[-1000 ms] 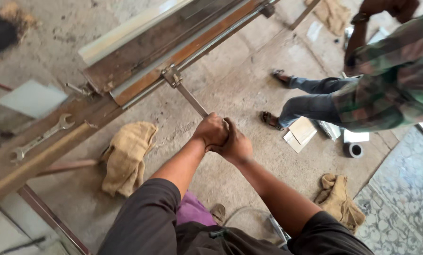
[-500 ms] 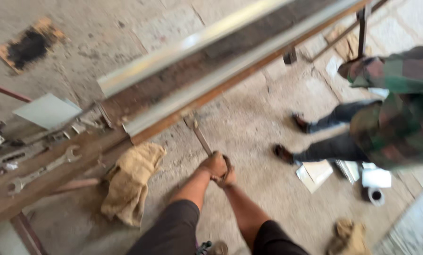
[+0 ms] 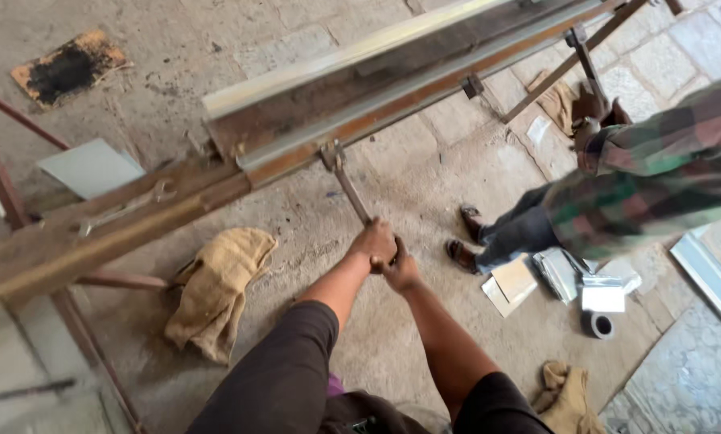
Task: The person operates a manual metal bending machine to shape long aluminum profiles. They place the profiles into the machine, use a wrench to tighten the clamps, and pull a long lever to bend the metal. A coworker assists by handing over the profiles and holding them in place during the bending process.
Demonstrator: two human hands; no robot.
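A long rusty metal bending machine runs diagonally across the view, with a bright sheet-metal strip along its top edge. A metal lever handle hangs down from its hinge. My left hand and my right hand are both closed around the lower end of that handle, side by side. A second lever farther along the machine is held by another person's hand.
A person in a plaid shirt stands at the right, feet on the concrete floor. A tan cloth lies under the machine, another cloth at bottom right. Folded metal pieces and a tape roll lie nearby. A wrench rests on the beam.
The view has shifted and risen; the machine now sits higher in frame. My hands keep their grip on the lever, which points more downward than a second ago. The other person moved right.
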